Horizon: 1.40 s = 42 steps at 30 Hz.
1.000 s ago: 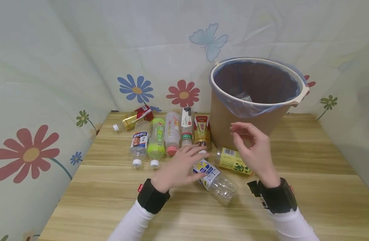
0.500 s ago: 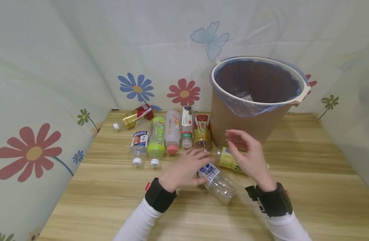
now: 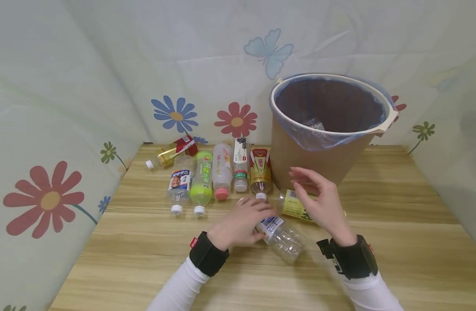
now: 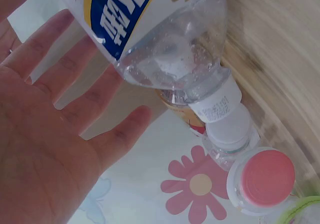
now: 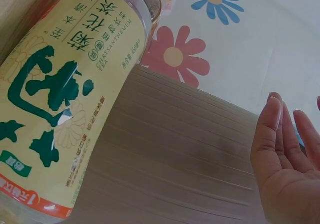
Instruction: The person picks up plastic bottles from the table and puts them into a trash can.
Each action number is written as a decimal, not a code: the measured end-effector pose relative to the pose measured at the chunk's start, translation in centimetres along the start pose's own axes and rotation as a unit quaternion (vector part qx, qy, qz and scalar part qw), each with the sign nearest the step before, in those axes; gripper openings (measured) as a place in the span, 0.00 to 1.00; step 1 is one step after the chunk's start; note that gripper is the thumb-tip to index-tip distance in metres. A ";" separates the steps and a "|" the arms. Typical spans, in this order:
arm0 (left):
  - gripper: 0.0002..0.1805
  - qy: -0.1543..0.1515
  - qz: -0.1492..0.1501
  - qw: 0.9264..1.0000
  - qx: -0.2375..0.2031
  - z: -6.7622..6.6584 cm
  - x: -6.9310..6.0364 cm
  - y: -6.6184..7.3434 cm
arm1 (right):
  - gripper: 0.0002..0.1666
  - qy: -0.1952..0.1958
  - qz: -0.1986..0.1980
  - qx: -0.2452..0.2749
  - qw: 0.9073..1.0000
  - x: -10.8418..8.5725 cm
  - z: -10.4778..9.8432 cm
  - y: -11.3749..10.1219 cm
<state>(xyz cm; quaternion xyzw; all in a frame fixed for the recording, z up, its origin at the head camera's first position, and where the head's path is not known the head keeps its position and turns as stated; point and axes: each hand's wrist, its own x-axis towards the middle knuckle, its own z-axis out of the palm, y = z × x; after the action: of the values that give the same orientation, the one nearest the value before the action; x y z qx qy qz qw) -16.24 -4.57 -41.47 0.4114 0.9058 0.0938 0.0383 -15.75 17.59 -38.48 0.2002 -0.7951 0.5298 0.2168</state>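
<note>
A clear plastic bottle [image 3: 288, 244] with a blue-and-white label lies slantwise on the table. My left hand [image 3: 239, 223] is over its neck end; in the left wrist view, straight spread fingers [image 4: 75, 66] lie alongside the bottle [image 4: 175, 48], whose white cap points away. Whether they touch it cannot be made out. My right hand [image 3: 321, 201], fingers loosely bent and holding nothing, hovers beside a yellow-labelled chrysanthemum tea bottle [image 3: 293, 206], partly covering it. In the right wrist view, the tea bottle [image 5: 65, 93] and right hand [image 5: 287, 164] are apart.
A brown bin [image 3: 300, 164] with a blue liner stands behind my right hand, a clear crumpled item [image 3: 314, 124] inside. Left of it lie several bottles, including a green one [image 3: 201, 181], a pink-capped one [image 3: 222, 170] and a gold-and-red one [image 3: 260, 170]. A floral curtain backs the table.
My left hand has shifted slightly right over the label of the clear bottle. My right hand has moved a little left and down, then stayed. The bottles lie where they were.
</note>
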 end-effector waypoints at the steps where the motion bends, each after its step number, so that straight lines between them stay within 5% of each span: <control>1: 0.33 -0.002 -0.001 1.000 0.000 0.0 0.0 0.1 | 0.21 -0.001 0.001 -0.001 1.000 0.0 0.0 0.0; 11: 0.33 0.000 0.013 1.000 -0.001 0.4 -0.1 0.4 | 0.21 -0.012 0.008 -0.004 1.000 -0.2 0.0 0.0; 27: 0.39 -0.040 0.008 0.999 -0.004 0.4 -0.2 0.4 | 0.23 -0.039 0.011 -0.032 0.999 -0.2 0.3 0.1; 42: 0.41 0.027 -0.035 0.993 -0.107 -3.7 -2.8 -2.5 | 0.21 -0.026 0.007 0.013 1.000 -0.1 0.5 -0.4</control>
<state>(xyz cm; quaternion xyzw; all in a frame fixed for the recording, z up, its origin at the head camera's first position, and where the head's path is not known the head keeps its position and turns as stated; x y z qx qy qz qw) -16.83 -8.82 -38.34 0.3706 0.9050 0.1995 0.0612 -15.49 16.95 -38.43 0.2111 -0.7951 0.5359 0.1899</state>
